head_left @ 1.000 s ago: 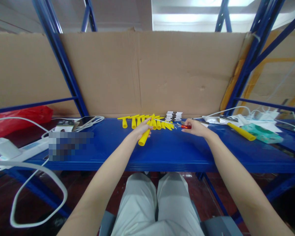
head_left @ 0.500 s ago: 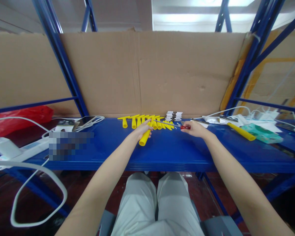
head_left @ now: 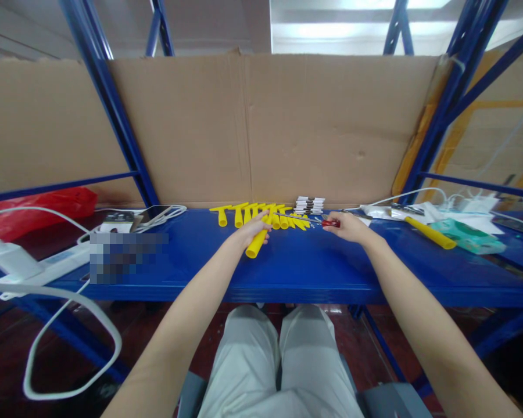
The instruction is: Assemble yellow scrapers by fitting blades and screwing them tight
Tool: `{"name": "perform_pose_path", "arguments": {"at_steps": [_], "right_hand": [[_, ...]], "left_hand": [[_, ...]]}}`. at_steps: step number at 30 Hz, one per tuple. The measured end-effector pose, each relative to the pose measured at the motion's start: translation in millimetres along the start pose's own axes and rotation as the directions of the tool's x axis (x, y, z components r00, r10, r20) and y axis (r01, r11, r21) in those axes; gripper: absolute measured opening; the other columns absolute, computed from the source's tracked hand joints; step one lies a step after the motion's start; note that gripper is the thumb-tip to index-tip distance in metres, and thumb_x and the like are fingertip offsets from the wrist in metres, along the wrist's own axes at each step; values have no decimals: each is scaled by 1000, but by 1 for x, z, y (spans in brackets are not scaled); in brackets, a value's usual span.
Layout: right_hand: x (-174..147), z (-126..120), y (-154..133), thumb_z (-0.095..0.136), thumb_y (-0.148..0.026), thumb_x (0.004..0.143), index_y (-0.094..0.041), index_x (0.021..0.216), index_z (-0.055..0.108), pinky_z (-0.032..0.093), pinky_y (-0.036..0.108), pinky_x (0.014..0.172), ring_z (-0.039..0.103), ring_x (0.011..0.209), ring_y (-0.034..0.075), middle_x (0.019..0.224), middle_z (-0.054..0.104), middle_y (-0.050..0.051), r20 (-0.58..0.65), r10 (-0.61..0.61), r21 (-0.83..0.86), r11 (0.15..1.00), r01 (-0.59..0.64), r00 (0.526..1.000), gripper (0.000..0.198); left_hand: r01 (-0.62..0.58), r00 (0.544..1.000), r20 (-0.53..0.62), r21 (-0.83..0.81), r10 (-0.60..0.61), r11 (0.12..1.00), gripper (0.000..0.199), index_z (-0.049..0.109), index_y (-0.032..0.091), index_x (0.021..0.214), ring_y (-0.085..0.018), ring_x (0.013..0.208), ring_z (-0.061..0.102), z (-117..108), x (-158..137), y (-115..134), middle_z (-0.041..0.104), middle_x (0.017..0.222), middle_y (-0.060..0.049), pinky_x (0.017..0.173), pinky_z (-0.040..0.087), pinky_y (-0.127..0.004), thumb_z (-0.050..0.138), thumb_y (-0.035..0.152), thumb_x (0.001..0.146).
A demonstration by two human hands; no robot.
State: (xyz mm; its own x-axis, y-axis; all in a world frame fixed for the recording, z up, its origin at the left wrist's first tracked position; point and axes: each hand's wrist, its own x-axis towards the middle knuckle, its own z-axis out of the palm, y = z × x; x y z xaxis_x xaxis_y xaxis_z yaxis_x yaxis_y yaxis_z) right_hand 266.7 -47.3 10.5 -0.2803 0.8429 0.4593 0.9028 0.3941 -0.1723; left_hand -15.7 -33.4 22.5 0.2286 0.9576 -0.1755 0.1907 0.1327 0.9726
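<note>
My left hand (head_left: 253, 230) is closed around a yellow plastic handle (head_left: 255, 246), a hollow tube whose open end points toward me. In my right hand (head_left: 347, 227) is a screwdriver (head_left: 330, 223) with a red grip, held level. Its thin metal shaft runs left to the upper end of the held handle; whether the tip touches a screw there is too small to tell. Behind my left hand several more yellow T-shaped handles (head_left: 222, 217) lie in a row. Small flat yellow pieces (head_left: 302, 223) lie between my hands, with tiny metal parts beside them.
A stack of white pieces (head_left: 309, 205) stands against the cardboard wall (head_left: 305, 128). To the right lie a yellow tube (head_left: 431, 233) and a green packet (head_left: 467, 236). A power strip (head_left: 47, 266), cables and a red bag (head_left: 43, 213) occupy the left of the blue table (head_left: 314, 267).
Both hands stay almost where they were, with the screwdriver still against or near the handle's upper end. My right-hand fingers have shifted slightly on the red grip. The view has moved a little.
</note>
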Motion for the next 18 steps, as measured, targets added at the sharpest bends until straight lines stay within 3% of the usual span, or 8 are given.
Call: {"name": "perform_pose_path", "arguments": {"at_steps": [7, 18], "right_hand": [[-3, -3, -10, 55, -31, 77, -22, 70, 51, 29, 26, 54, 57, 63, 18, 70, 64, 4, -98, 34, -146, 988, -48, 995, 13], [-2, -1, -3, 51, -37, 82, -19, 80, 63, 35, 26, 57, 58, 63, 17, 74, 68, 6, 21, -13, 0, 1000, 13, 1000, 22]], "left_hand": [[8, 999, 51, -68, -4, 998, 71, 17, 34, 145, -7, 41, 44, -4, 4, -1, 47, 66, 4, 40, 36, -17, 39, 3, 85], [25, 998, 59, -102, -19, 995, 71, 15, 32, 145, -7, 39, 43, -4, 1, 1, 46, 64, 4, 39, 35, -17, 37, 1, 85]]}}
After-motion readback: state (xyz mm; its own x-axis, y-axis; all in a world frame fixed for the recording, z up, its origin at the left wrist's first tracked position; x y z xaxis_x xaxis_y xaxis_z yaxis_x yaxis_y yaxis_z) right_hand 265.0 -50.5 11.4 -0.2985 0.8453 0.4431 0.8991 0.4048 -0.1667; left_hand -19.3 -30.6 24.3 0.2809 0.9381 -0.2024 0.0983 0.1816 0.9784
